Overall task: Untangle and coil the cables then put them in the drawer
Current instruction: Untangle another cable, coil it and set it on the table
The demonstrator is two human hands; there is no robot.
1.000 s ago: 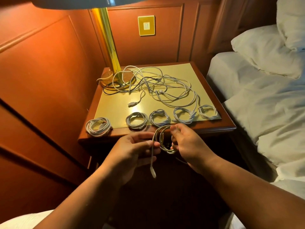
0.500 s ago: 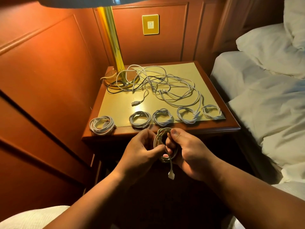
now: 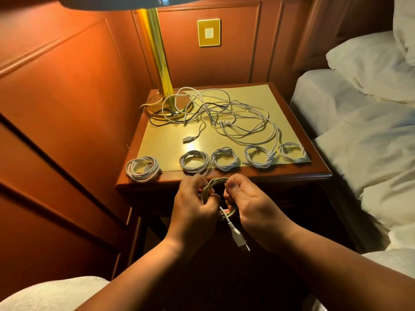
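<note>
My left hand and my right hand both grip a small coil of white cable just in front of the nightstand's front edge. Its USB plug end hangs loose below my hands. Several finished white coils lie in a row along the front of the nightstand top, with one more coil at the front left corner. A tangle of white and black cables lies spread over the back of the top. No drawer front is clearly visible.
A brass lamp stands at the nightstand's back left corner, with cables looped around its base. Wood-panelled wall runs along the left and back. A bed with white sheets and pillows borders the right side.
The hands have drawn closer together on the coil. The loose plug end swung from left of the coil to hanging below the right hand, and the tail got shorter.
</note>
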